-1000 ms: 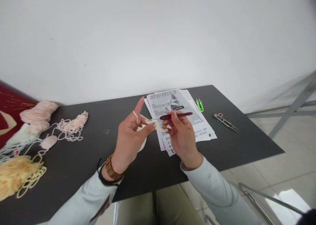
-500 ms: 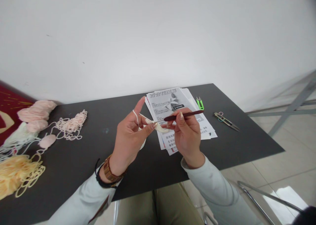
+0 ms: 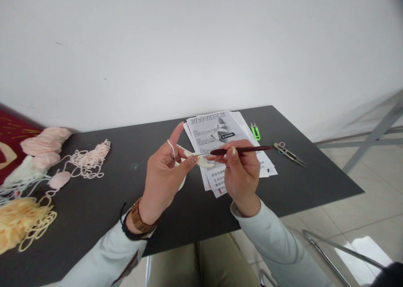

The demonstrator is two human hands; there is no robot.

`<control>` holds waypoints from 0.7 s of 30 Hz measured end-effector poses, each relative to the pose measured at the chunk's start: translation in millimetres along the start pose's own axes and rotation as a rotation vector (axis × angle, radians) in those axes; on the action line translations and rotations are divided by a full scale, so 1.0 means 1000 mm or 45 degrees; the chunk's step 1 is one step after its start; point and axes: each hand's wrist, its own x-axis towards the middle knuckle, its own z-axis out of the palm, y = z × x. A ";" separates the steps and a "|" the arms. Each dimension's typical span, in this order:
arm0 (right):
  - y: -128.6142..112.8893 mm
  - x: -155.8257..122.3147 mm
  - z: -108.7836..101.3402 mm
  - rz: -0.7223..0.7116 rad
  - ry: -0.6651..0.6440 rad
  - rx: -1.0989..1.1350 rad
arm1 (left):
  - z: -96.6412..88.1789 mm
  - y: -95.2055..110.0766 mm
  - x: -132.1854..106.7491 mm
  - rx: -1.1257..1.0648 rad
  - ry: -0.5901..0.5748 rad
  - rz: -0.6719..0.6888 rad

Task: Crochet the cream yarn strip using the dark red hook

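My left hand (image 3: 166, 169) pinches a small cream crochet piece (image 3: 205, 163) between thumb and fingers, its index finger raised. A strand of cream yarn (image 3: 171, 144) loops round that index finger. In my right hand (image 3: 242, 173) is a crochet hook (image 3: 244, 150) with a dark red handle, held like a pen. Its thin metal shaft points left and reaches the crochet piece beside my left thumb; the very tip is hidden there. Part of the cream work hangs below my left fingers. Both hands are above the table, in front of printed sheets (image 3: 204, 136).
On the black table (image 3: 103, 207), pink yarn (image 3: 91, 159) and yellow yarn (image 3: 22, 224) lie at the left, near a red bag (image 3: 15, 140). Green-handled snips (image 3: 256, 132) and metal thread snips (image 3: 289, 154) lie at the right. A white wall (image 3: 201, 48) stands behind.
My right hand has shifted slightly right with the hook, so more of its metal shaft shows between the hands. My left hand has barely moved and keeps its pinch.
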 end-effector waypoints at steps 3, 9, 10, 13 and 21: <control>0.000 0.000 0.000 -0.023 -0.002 0.001 | 0.000 0.000 0.000 0.003 0.007 0.022; 0.002 0.003 0.000 0.121 -0.011 0.117 | 0.002 0.002 -0.001 -0.077 -0.031 -0.033; 0.002 0.004 0.000 0.167 -0.006 0.139 | 0.003 0.002 -0.001 -0.084 -0.034 -0.033; 0.003 0.006 0.002 0.328 0.014 0.213 | 0.004 0.002 -0.002 -0.083 -0.030 -0.010; 0.009 0.000 0.010 0.442 -0.058 0.320 | 0.005 -0.004 -0.006 -0.064 -0.030 -0.011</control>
